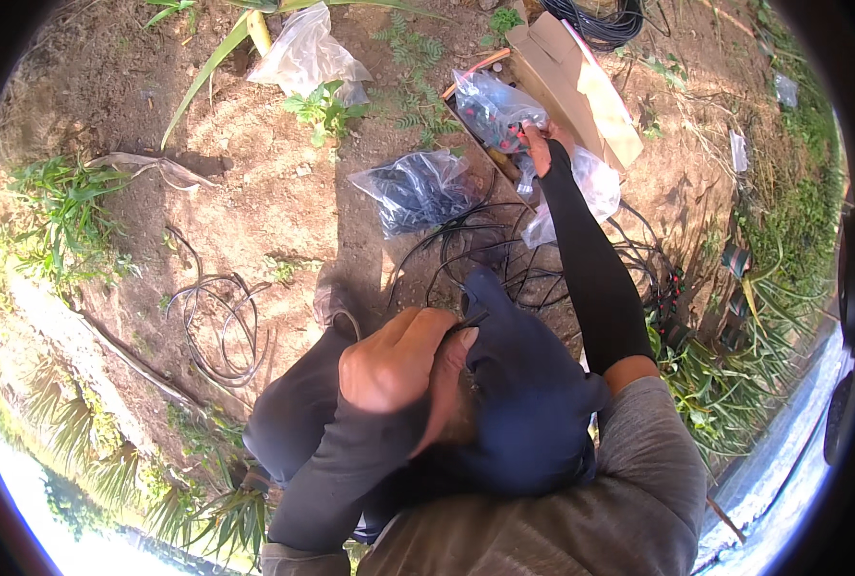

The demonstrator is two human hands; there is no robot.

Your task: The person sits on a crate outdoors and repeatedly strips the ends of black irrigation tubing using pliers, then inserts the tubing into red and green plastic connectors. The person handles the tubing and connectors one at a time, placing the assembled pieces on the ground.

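My left hand is held in front of my bent knees, its fingers pinched together. Something thin and dark shows at the fingertips, too small to make out. With my right arm stretched forward, my right hand grips a clear plastic bag of small black and red parts. That bag lies over an open cardboard box on the ground. Another clear bag hangs over the box's near side, below my right wrist. A clear bag of black pieces rests on the soil left of the box.
Black tubing lies tangled in front of my knees, and a loose coil lies to the left. Behind the box is a bundled black coil. A whitish plastic bag sits at the far left. Plants border the right side.
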